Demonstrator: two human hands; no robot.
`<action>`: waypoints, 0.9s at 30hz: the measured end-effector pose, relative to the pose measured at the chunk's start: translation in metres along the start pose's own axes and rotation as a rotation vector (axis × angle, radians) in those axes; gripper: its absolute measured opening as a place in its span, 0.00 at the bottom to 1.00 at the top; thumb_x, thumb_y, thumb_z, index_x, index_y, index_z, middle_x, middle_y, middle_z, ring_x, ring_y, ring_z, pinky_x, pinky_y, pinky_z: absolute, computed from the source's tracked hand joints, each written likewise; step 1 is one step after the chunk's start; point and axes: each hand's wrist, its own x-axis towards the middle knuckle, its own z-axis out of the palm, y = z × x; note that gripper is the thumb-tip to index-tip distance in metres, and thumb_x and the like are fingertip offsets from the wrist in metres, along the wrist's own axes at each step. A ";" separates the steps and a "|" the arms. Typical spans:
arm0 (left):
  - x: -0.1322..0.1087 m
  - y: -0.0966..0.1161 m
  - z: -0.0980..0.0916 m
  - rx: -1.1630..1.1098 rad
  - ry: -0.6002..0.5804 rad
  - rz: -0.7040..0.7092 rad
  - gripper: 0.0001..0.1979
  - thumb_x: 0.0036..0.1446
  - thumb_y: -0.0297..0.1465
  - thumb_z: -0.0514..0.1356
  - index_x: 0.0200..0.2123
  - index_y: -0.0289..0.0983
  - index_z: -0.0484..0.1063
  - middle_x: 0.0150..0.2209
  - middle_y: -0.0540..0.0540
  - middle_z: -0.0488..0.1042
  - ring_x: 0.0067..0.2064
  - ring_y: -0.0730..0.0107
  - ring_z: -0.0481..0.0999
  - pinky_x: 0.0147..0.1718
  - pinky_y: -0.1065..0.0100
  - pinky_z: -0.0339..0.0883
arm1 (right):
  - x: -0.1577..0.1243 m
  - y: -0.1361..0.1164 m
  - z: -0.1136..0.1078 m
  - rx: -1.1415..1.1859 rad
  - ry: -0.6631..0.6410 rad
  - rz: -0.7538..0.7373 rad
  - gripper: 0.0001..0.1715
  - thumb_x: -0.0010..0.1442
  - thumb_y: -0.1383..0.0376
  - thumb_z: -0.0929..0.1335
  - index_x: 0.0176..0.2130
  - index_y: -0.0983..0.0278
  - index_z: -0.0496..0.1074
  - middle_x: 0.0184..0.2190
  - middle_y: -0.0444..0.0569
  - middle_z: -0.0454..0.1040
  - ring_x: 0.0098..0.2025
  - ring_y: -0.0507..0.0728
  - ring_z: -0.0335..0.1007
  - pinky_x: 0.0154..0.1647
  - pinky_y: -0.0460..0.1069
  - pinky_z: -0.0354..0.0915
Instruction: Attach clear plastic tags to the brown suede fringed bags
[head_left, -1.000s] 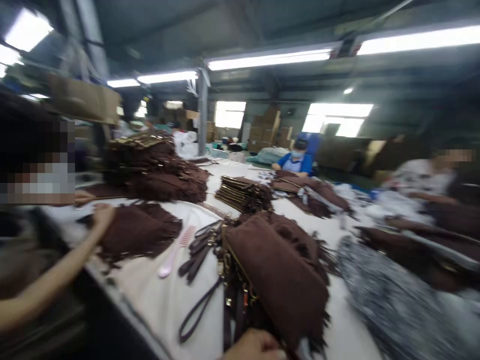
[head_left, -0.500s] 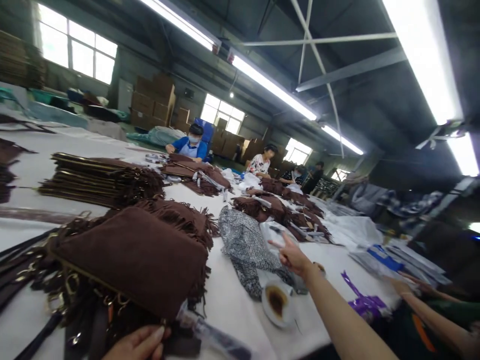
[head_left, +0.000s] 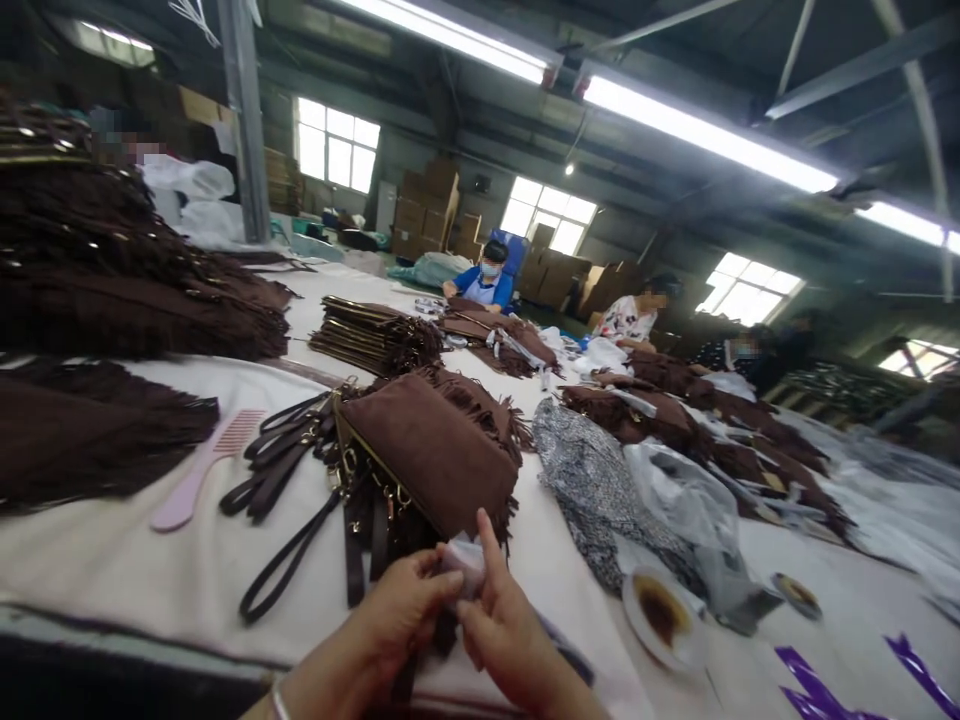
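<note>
My left hand (head_left: pixel 412 595) pinches the end of a strap in clear plastic wrap (head_left: pixel 465 558), its wrist wearing a band. Against the same wrapped strap is my right hand (head_left: pixel 499 615), index finger stretched forward and the other fingers curled in; its exact grip is partly hidden. Just beyond my hands lies a brown fringed bag (head_left: pixel 431 445), on top of other fringed pieces. Gold clasps hang along its zipped edge. Dark wrist straps (head_left: pixel 296 550) spread out at its left.
A pink comb (head_left: pixel 206 470) lies left, near a tall pile of fringed bags (head_left: pixel 112 260). On the right are a grey patterned cloth (head_left: pixel 592 490), a clear plastic bag (head_left: pixel 686 495), a dish of brown liquid (head_left: pixel 664 620) and purple strips (head_left: pixel 817 685). Co-workers sit across the table.
My view has swung left. My right hand has come back from reaching over the patterned cloth to join my left hand at the wrapped strap.
</note>
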 end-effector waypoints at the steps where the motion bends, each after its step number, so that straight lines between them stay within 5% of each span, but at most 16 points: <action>1: -0.001 -0.001 0.000 0.001 0.012 0.001 0.27 0.38 0.43 0.71 0.38 0.33 0.68 0.19 0.58 0.60 0.15 0.85 0.46 0.14 0.75 0.37 | 0.000 -0.002 -0.003 0.003 0.016 -0.029 0.56 0.55 0.63 0.70 0.68 0.54 0.34 0.26 0.39 0.70 0.14 0.45 0.55 0.14 0.41 0.54; 3: -0.002 -0.003 0.001 0.015 0.024 -0.010 0.26 0.39 0.42 0.70 0.38 0.33 0.68 0.19 0.57 0.62 0.15 0.85 0.47 0.14 0.75 0.37 | 0.000 -0.005 -0.012 0.023 0.040 -0.058 0.56 0.55 0.62 0.71 0.68 0.54 0.34 0.29 0.39 0.69 0.14 0.43 0.55 0.13 0.41 0.53; 8: 0.002 -0.004 0.007 0.125 0.075 -0.002 0.20 0.43 0.39 0.67 0.38 0.34 0.69 0.17 0.59 0.61 0.15 0.82 0.48 0.15 0.75 0.39 | 0.002 0.012 -0.018 0.196 0.193 0.002 0.54 0.50 0.55 0.74 0.65 0.65 0.46 0.20 0.33 0.59 0.12 0.45 0.53 0.11 0.41 0.47; 13: 0.005 -0.004 0.010 0.239 0.131 0.005 0.17 0.43 0.35 0.66 0.37 0.35 0.72 0.22 0.53 0.70 0.19 0.77 0.60 0.18 0.74 0.48 | 0.010 0.022 -0.011 0.392 0.317 0.084 0.33 0.47 0.54 0.75 0.46 0.67 0.63 0.25 0.41 0.71 0.12 0.41 0.48 0.11 0.40 0.41; 16: 0.006 -0.006 0.009 0.276 0.156 0.030 0.15 0.43 0.34 0.65 0.35 0.35 0.73 0.26 0.50 0.73 0.22 0.75 0.63 0.19 0.74 0.51 | 0.013 0.010 -0.007 0.323 0.359 0.048 0.32 0.44 0.58 0.76 0.45 0.67 0.64 0.23 0.40 0.72 0.13 0.42 0.50 0.13 0.40 0.43; 20: 0.005 -0.005 0.006 0.292 0.170 0.029 0.16 0.41 0.37 0.67 0.33 0.35 0.72 0.24 0.50 0.72 0.23 0.73 0.64 0.20 0.73 0.53 | 0.013 -0.004 -0.004 0.145 0.355 -0.021 0.35 0.45 0.62 0.76 0.49 0.68 0.64 0.25 0.43 0.75 0.25 0.50 0.67 0.27 0.44 0.62; 27: 0.001 -0.002 0.001 0.200 0.129 0.001 0.22 0.41 0.46 0.68 0.32 0.37 0.68 0.20 0.57 0.62 0.19 0.79 0.56 0.17 0.75 0.44 | 0.007 0.006 -0.005 -0.186 0.410 -0.010 0.17 0.47 0.62 0.73 0.37 0.68 0.70 0.23 0.44 0.73 0.25 0.51 0.65 0.27 0.45 0.60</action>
